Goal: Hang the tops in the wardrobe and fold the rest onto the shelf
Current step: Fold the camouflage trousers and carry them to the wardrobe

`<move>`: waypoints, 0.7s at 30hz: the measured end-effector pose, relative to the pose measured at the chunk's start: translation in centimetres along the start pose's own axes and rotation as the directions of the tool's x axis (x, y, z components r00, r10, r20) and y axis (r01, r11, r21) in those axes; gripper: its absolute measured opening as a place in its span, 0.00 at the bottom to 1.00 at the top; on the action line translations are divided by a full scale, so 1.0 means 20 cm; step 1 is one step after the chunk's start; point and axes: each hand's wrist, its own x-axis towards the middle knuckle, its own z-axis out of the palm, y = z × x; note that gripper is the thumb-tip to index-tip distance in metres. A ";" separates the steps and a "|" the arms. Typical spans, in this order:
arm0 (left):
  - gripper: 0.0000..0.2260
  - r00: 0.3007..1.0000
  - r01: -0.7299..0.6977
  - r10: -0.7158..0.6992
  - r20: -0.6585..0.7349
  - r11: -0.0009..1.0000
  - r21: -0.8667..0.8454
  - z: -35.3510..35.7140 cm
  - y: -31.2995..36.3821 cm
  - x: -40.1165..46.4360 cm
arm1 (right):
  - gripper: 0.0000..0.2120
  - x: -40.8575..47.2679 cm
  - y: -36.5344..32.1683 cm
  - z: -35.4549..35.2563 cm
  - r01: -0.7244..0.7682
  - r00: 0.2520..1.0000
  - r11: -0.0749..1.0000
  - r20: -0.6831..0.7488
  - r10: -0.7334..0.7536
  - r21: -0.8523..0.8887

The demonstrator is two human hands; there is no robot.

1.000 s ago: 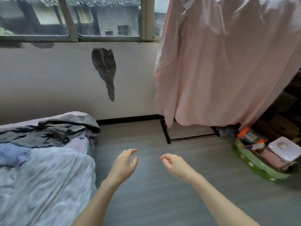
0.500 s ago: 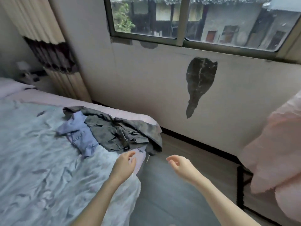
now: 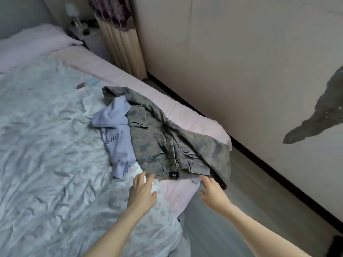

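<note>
The trousers (image 3: 167, 145) are lying crumpled at the bed's (image 3: 46, 164) corner, a top (image 3: 118, 143) at their nine o'clock. Both hands, left (image 3: 142, 191) and right (image 3: 212, 191), are reaching open-fingered to the waistband, holding nothing, probably to lift it evenly for folding.

Open quilt (image 3: 42, 164) is lying wide and bare to the left, giving free passage. The grey trousers (image 3: 167, 145) and lilac top (image 3: 118, 138) are crowding the bed's right edge. Bare floor (image 3: 250, 191) is running between bed and wall (image 3: 232, 62) on the right; curtain (image 3: 120, 43) is closing the far corner.
</note>
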 end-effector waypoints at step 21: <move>0.09 0.713 -0.680 0.694 -0.103 0.719 0.146 0.13 -0.30 0.88 | 0.18 0.97 -0.01 0.22 -0.474 0.368 -0.151 0.351 0.861 0.867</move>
